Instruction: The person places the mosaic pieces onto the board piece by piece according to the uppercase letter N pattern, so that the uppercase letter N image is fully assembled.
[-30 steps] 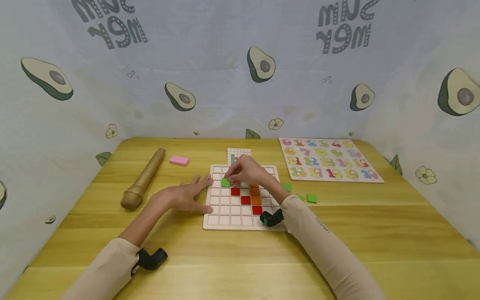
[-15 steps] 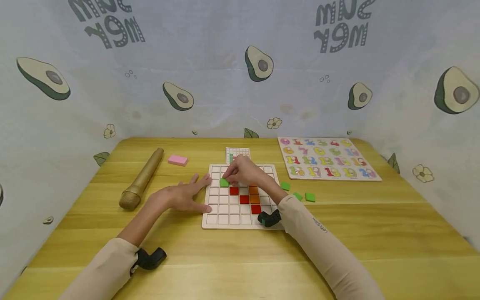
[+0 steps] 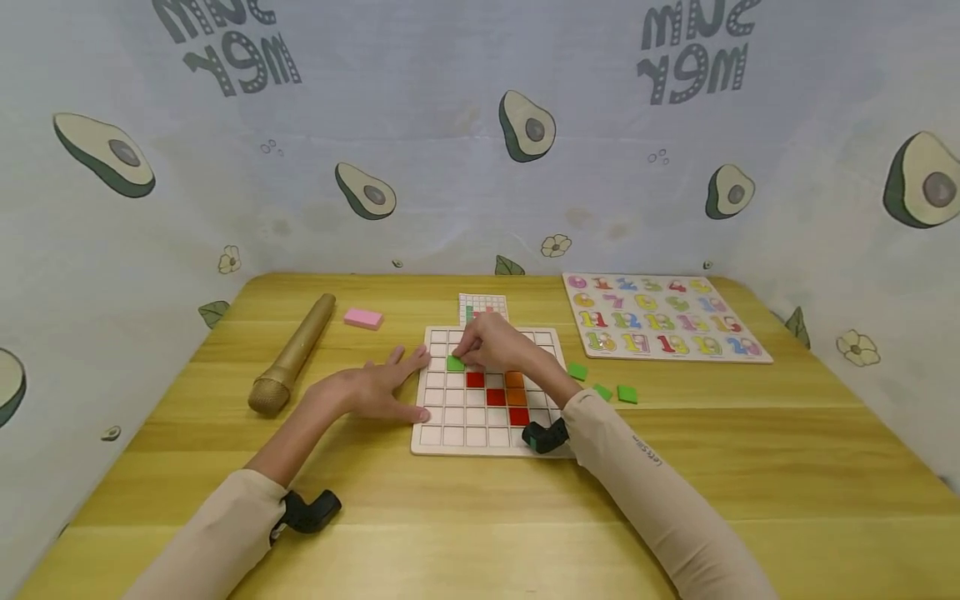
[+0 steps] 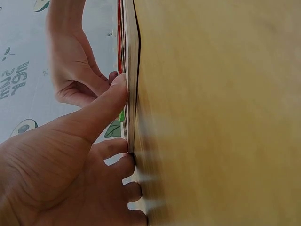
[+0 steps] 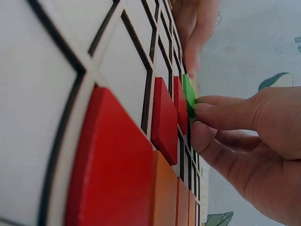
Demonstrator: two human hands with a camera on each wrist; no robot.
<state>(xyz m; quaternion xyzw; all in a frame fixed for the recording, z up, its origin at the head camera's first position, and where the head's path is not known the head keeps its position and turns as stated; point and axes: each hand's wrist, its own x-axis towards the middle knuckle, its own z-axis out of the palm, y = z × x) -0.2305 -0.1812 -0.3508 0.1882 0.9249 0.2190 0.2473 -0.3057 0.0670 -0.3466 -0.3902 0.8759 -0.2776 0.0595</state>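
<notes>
A white gridded board [image 3: 453, 417] lies flat on the table. My left hand [image 3: 378, 392] rests at its left edge, fingers spread, with the thumb [image 4: 117, 87] on the rim. At a cell in the upper left of the grid, my right hand [image 3: 498, 343] holds a green square tile [image 3: 455, 364] by its fingertips. The right wrist view shows this green tile [image 5: 189, 96] close against the board, fingers on its side. Red tiles [image 3: 496, 397] form a diagonal on the grid, with orange tiles [image 3: 515, 397] beside them. The right hand covers some cells.
Several loose green tiles [image 3: 627, 394] lie right of the board. Behind it is a small pattern card [image 3: 468, 302], partly hidden by the right hand. A number puzzle board [image 3: 663, 321] lies back right. A gold microphone [image 3: 292, 354] and a pink block [image 3: 363, 318] are left.
The head view shifts a little sideways. Both hands keep nearly the same places on the board, and the green tile stays at the same cell under the right fingertips.
</notes>
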